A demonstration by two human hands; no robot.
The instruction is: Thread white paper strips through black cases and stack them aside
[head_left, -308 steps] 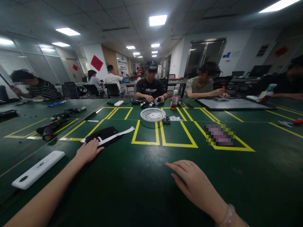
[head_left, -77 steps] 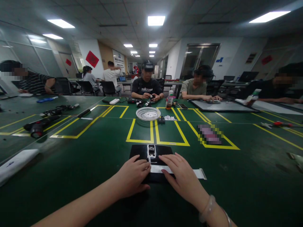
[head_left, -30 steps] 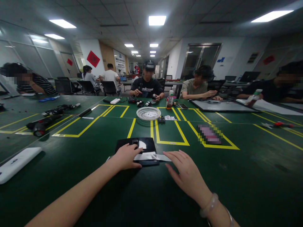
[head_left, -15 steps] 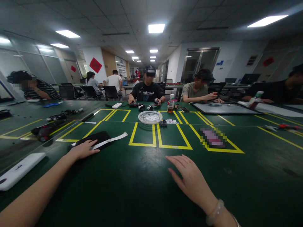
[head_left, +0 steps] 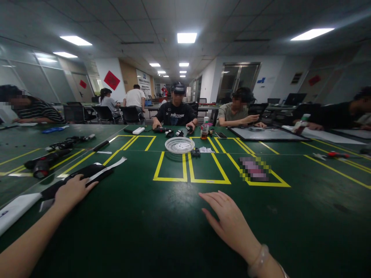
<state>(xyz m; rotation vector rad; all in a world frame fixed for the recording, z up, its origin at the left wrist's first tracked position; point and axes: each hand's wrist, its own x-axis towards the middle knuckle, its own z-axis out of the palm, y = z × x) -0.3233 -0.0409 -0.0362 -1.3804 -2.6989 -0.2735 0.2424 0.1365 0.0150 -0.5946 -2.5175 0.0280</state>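
My left hand [head_left: 72, 191] lies palm down, fingers stretched out, on a flat black fabric-like piece [head_left: 84, 170] at the left of the green table. A long white strip [head_left: 108, 168] runs from beside its thumb across the black piece and past its far end. What is beneath the palm is hidden. My right hand [head_left: 228, 218] is low over the table right of centre, fingers extended and thumb apart, holding nothing. Whether it touches the tabletop I cannot tell. A bracelet is on that wrist.
A white slab-shaped case [head_left: 20, 212] lies at the left, near a black flashlight [head_left: 43, 168] and dark cables [head_left: 69, 143]. A round white slotted basket [head_left: 179, 146] stands mid-table. A blurred-out phone-like object [head_left: 255, 170] lies right. Several co-workers sit around; a bottle [head_left: 204, 131] stands across.
My left hand has slid left and toward me, and the black piece with its white strip moved along with it. My right hand keeps its pose. The view has shifted slightly.
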